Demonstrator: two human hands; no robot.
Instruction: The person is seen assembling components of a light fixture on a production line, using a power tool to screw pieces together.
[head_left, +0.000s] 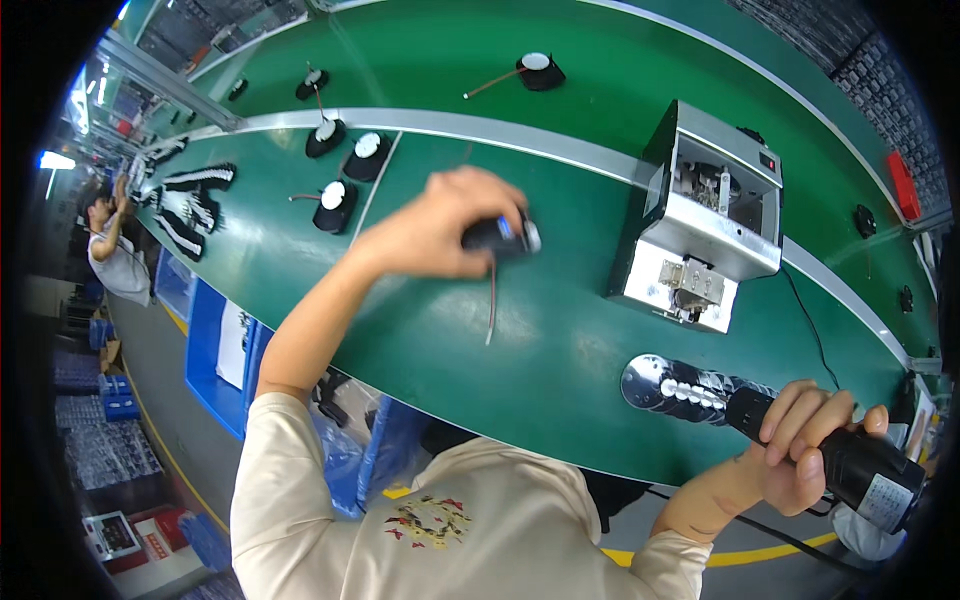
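Note:
My left hand (450,225) is curled over a small black part (490,236) with a white-and-blue side, just above the green bench; motion smears it slightly. A thin reddish wire (491,305) hangs down beside that part. At the lower right, my right hand (805,440) wraps round a black handheld power tool (865,475) with a pale label near its end. The tool's nose points left, at a row of shiny black discs with white centres (690,390) lying on the bench. Whether the nose touches them, I cannot tell.
An open metal-cased machine (710,215) stands right of centre, its cable (815,330) trailing to the right. Black parts with white discs (333,205) sit at the left. Others rest on the green belt (430,70) beyond a metal rail. Blue bins (215,350) stand below left; a person works farther off.

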